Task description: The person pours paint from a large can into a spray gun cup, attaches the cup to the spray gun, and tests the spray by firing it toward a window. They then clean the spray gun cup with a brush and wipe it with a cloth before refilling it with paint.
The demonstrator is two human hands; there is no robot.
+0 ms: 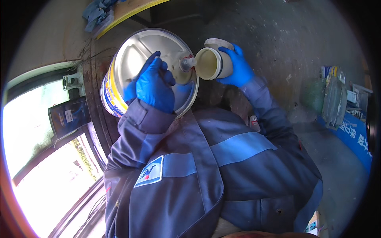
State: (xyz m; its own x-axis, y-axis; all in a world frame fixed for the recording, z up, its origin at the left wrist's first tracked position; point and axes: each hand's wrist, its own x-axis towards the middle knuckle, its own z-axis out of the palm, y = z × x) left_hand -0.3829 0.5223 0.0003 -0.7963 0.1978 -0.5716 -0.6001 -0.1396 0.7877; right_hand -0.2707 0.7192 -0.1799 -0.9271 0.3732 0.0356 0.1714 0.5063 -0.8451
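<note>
The dark jacket [254, 174] lies below both hands, its sleeves rising to the blue gloves. Up against the left hand [154, 87] is the pail [129, 65], its pale lid [170, 44] facing the wearer and its yellow, white and blue side showing to the left of that hand.

The left hand is in front of the lid, palm hidden, most fingers bent and the forefinger reaching further out across it. Whether it grips, presses or merely rests there, I cannot tell.

The right hand [238, 67] is partly closed, grasping a whitish cup [225, 66] from its right side. The cup is on that hand's inner side, tipped so that its mouth turns toward the left hand. A greyish, round-edged piece [217, 42] shows just beyond the cup, beside the right fingertips.

Smallest, the translucent spout [187, 63] juts from the lid to the right of the left hand, close to the cup's rim.
</note>
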